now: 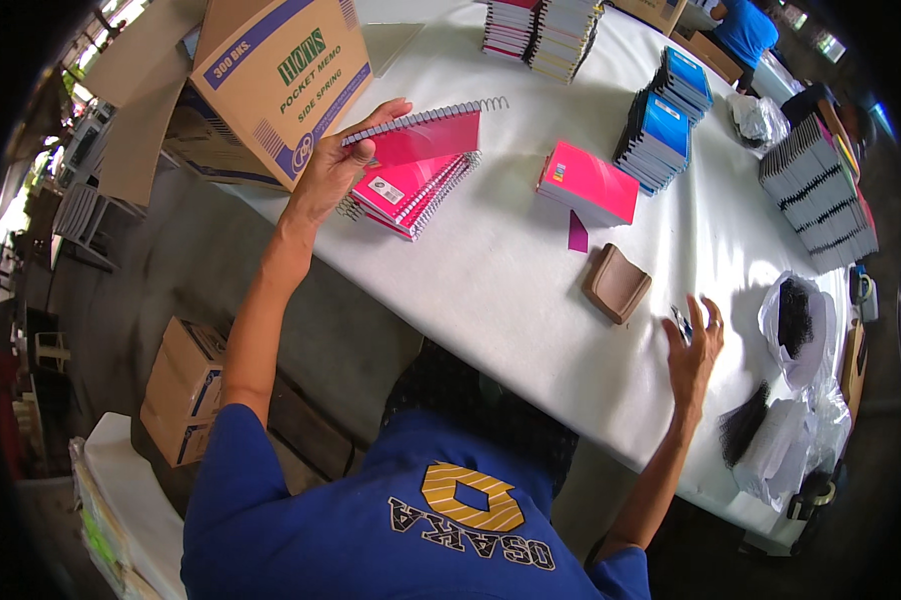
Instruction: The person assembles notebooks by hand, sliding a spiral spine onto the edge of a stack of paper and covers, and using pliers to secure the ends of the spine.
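Observation:
My left hand grips a pink notebook by its spiral-bound edge. Its grey wire coil sticks out beyond the cover at the right end. Just below it, a small pile of pink spiral notebooks lies on the white table. Over the right part of the table my right hand is open, fingers apart. Between its thumb and fingers shows a small metal tool, too small to name and seemingly not gripped. Left of that hand lies a brown curved block.
Pink covered books sit mid-table beside a magenta slip. Blue notebooks are stacked behind. Black wire pieces in plastic bags lie at right, below bundled books. An open carton stands left. A person is far right.

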Tool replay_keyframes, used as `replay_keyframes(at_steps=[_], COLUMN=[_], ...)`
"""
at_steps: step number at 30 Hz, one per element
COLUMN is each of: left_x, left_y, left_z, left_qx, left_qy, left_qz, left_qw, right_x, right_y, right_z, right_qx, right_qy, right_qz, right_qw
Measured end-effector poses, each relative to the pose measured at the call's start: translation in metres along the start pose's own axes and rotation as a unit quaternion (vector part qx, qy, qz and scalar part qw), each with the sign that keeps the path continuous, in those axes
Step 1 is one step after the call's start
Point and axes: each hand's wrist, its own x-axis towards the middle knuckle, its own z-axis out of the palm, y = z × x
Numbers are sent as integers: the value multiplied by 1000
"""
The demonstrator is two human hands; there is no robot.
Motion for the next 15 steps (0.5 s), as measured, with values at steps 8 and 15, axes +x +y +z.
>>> replay_keyframes(at_steps=[8,15], left_x=[19,14], left_y=[-37,-61], left_z=[12,-53], left_qx=[-279,-7], left_qy=[-97,2], left_qz=[-17,-273], left_qw=[955,962], right_x=[111,115], right_y=[-240,-296], right_z=[37,86], right_qx=[773,262], right_qy=[-177,-11], right_qz=[16,-355], right_qw=[609,897])
